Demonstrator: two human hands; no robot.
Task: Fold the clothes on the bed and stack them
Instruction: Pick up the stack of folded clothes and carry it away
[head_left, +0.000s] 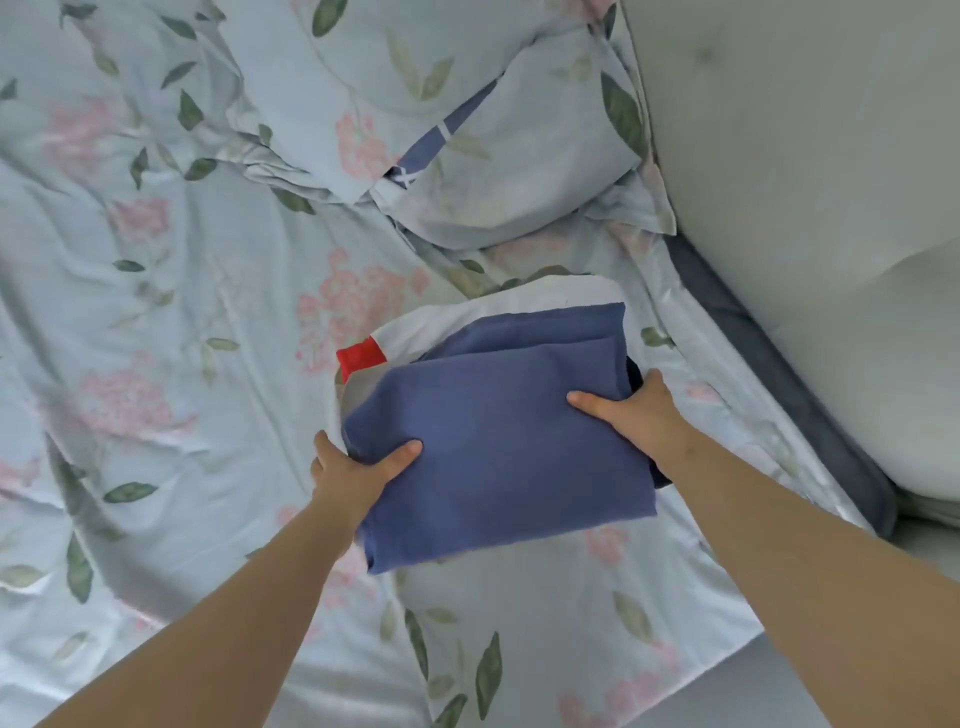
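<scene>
**Hands.** The left hand (358, 473) is clamped on the left edge of the blue garment (498, 452). Its thumb is laid on top of the cloth and its fingers are mostly hidden under the edge. The right hand (641, 410) is clamped on the right edge of the blue garment in like manner, with the thumb laid flat on top and the fingers hidden below.

**Task item.** The blue garment is held between the two hands as a roughly rectangular fold of several layers, over the bed (156, 441). Its far part is placed over a folded white garment (519, 299), whose rim is exposed beyond the far and left edges of the blue garment. A red patch (362, 356) is seen on the white garment, just beyond the blue garment's far left corner. A sliver of dark cloth (635, 375) is exposed at the blue garment's right edge, beside the right hand. Whether the blue garment is resting on the white garment or held just clear of it cannot be told.

**Surroundings.** A floral sheet (197, 322) is spread to the left of and nearer than the blue garment. A pillow (519, 171) in a matching cover is placed beyond the blue garment, and a second pillow (322, 93) lies beyond and to the left. A dark blue strip (779, 374) is seen to the right of the blue garment, bordered by a pale padded surface (805, 156).
</scene>
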